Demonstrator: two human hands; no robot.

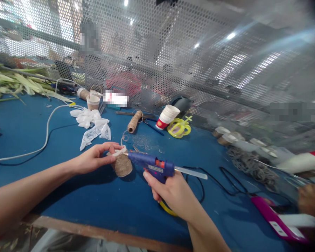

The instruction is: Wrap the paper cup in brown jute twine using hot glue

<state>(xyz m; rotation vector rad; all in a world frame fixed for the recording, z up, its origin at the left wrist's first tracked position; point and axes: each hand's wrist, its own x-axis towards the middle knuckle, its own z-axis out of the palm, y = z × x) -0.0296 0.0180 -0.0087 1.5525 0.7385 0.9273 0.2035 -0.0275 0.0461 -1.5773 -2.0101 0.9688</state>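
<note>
In the head view my left hand (pixel 99 157) is closed on the white rim of a paper cup (pixel 123 166) whose side is wound with brown twine. My right hand (pixel 170 190) grips a blue hot glue gun (pixel 149 161), its nozzle at or very near the cup's rim; contact is hard to judge. A clear glue stick (pixel 193 172) juts from the gun's rear. From the cup a loose strand runs to a spool of twine (pixel 134 121) lying beyond it.
White lace fabric (pixel 90 122), stacked paper cups (pixel 168 116) and a yellow crown-shaped piece (pixel 179 128) lie farther back. A magenta power strip (pixel 274 218) and black cable are at right. Another person's hand (pixel 312 201) shows at the right edge. A perforated metal screen (pixel 147 45) stands behind.
</note>
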